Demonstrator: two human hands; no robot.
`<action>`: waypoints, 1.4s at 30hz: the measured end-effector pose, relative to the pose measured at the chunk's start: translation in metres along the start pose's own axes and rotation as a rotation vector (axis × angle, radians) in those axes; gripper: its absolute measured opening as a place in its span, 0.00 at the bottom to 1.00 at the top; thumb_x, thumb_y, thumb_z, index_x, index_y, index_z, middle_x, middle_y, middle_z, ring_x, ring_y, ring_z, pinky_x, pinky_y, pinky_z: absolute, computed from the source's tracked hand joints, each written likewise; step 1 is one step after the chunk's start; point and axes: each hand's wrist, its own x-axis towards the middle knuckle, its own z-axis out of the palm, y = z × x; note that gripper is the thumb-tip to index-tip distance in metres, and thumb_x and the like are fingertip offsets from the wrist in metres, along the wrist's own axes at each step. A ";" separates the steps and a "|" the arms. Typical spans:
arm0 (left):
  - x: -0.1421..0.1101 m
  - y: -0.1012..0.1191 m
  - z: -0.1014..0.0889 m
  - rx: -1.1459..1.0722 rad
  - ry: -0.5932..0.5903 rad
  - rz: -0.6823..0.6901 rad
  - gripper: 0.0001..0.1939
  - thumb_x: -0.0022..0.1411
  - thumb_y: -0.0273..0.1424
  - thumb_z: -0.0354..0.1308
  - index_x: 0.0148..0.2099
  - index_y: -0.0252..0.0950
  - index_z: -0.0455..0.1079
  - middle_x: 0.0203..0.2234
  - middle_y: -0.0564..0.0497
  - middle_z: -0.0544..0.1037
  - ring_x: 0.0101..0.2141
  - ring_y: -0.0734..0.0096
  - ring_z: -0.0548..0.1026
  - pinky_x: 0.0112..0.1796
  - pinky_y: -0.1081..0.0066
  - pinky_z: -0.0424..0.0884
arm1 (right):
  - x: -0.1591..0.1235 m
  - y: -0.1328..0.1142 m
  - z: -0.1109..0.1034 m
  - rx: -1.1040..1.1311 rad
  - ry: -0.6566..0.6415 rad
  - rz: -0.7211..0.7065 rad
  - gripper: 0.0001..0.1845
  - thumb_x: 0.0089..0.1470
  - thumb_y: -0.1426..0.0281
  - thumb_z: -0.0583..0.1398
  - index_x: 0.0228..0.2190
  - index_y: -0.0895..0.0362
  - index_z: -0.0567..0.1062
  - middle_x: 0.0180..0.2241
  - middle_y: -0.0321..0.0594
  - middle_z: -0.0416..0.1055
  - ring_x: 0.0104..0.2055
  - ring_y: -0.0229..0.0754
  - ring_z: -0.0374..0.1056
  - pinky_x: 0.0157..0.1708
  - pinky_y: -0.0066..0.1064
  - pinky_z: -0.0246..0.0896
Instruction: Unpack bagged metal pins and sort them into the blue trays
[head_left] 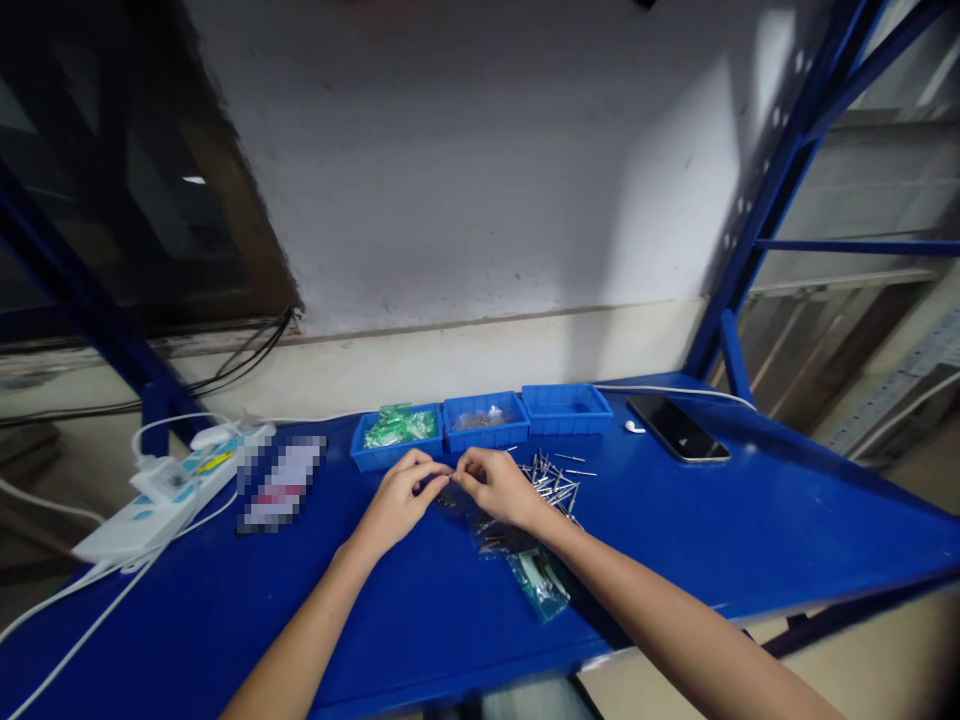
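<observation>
Over the blue table, my left hand [399, 503] and my right hand [501, 487] meet fingertip to fingertip. Each is closed in a pinch, and whatever sits between the fingers is too small to make out. Beside and partly behind my right hand lies a loose pile of thin metal pins [555, 484]. Below that hand is a clear plastic bag [491, 543] with small brownish pieces in it. Nearer the front edge lies a small greenish packet [540, 585]. Just behind the hands stand a blue bin of green packets [397, 457] and a blue bin with small clear pieces [486, 437].
A third blue bin [568, 422] ends the row by the wall. To the right are a white earbud [634, 427] and a black phone [679, 430]. On the left lie a blurred-out flat object [283, 485] and a white power strip [172, 500] with trailing cables.
</observation>
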 end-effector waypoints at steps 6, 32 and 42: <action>-0.002 0.006 0.006 -0.023 0.231 0.095 0.08 0.61 0.30 0.53 0.41 0.39 0.72 0.26 0.54 0.67 0.23 0.77 0.63 0.27 0.76 0.62 | 0.001 -0.014 0.004 0.472 0.071 0.261 0.16 0.52 0.57 0.54 0.28 0.58 0.69 0.21 0.33 0.64 0.22 0.34 0.60 0.23 0.26 0.54; 0.001 0.006 0.002 -0.222 0.311 -0.031 0.09 0.60 0.35 0.53 0.38 0.36 0.72 0.31 0.49 0.74 0.32 0.69 0.71 0.35 0.70 0.66 | -0.006 -0.020 -0.002 0.067 0.314 -0.107 0.11 0.50 0.67 0.59 0.37 0.55 0.75 0.41 0.44 0.63 0.45 0.44 0.61 0.45 0.38 0.59; -0.006 0.019 0.006 0.392 0.224 0.327 0.10 0.60 0.26 0.51 0.40 0.39 0.73 0.40 0.46 0.73 0.43 0.59 0.66 0.44 0.60 0.64 | 0.000 -0.020 0.003 0.687 0.083 0.237 0.19 0.47 0.54 0.60 0.29 0.59 0.72 0.23 0.35 0.67 0.26 0.35 0.63 0.29 0.27 0.58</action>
